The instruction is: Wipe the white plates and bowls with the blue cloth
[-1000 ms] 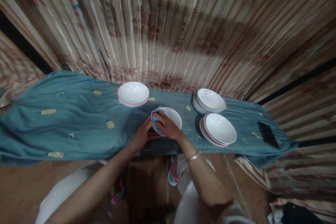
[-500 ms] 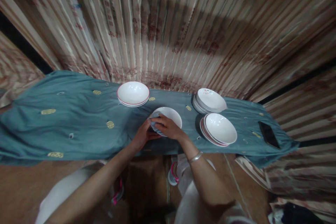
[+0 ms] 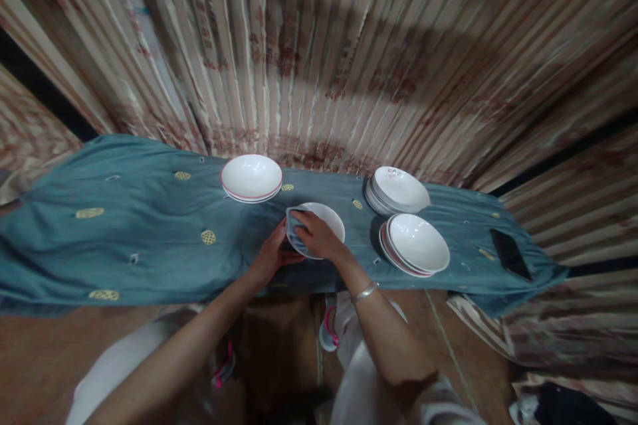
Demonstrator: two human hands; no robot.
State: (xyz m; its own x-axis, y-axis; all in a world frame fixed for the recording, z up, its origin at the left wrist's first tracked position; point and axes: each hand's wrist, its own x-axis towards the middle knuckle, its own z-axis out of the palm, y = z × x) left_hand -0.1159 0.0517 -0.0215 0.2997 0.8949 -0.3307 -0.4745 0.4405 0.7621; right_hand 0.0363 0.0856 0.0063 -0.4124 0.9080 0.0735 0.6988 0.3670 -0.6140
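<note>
A white bowl is in front of me near the middle of the cloth-covered table. My left hand grips its left side, thumb by the rim and fingers low against the outside. With my right hand I press a light blue cloth against the inner left wall of the bowl. The fingers of that hand are bent over the cloth, which partly covers the rim. A silver bangle circles my right wrist.
Behind the bowl, to the left, sits a short stack of red-rimmed dishes. Two more stacks stand right: flower-patterned bowls at the back, white bowls nearer. A black phone lies at the right end of the blue-green tablecloth. Pleated curtains hang behind.
My right hand has shifted slightly left and up, with the cloth now spread flatter at the bowl's left rim. My left hand keeps its place on the bowl.
</note>
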